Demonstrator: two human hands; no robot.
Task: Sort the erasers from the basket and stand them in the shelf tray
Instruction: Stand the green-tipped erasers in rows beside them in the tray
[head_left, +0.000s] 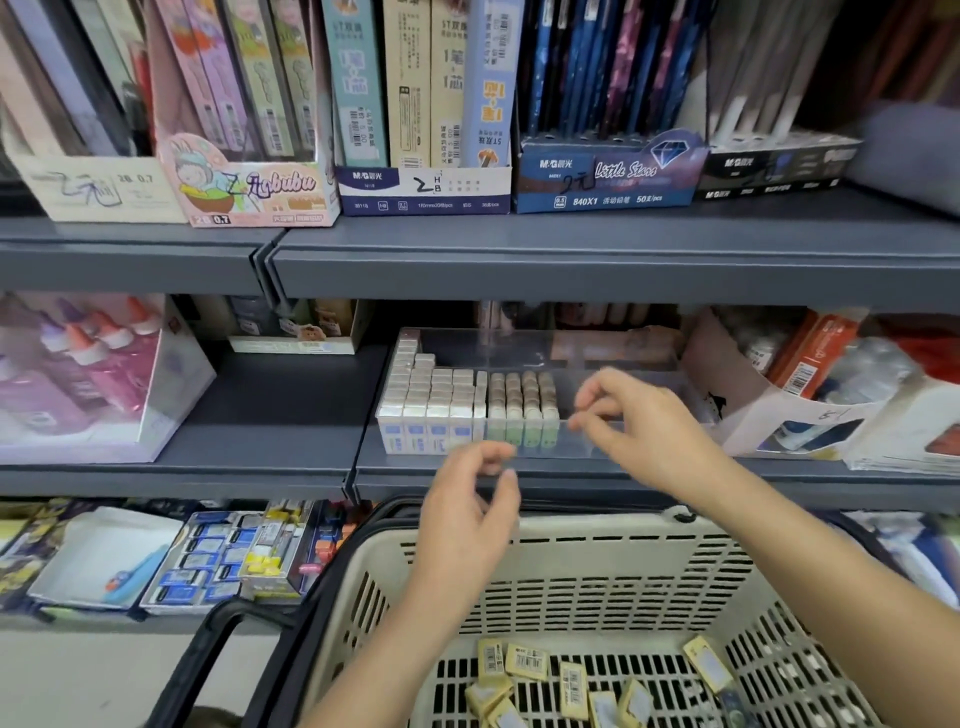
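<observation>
Erasers, yellow wrapped blocks (527, 662), are lying below the left grip (467, 514) and right grip (639, 421), both hovering loosely curled, empty, seemingly ready to fetch.

Basket (597, 566) below left hand (467, 519) fingers showing cream, dashed slot pattern running across walls, black rim edging it. Loose erasers (527, 662) further below showing yellow wrappers, white barcode labels. Standing erasers (415, 415) left of right hand (649, 426) fingers showing white, blue labels; rounded erasers (524, 410) nearer those fingers showing beige over green. Shelf (571, 260) above showing grey-blue.
</observation>
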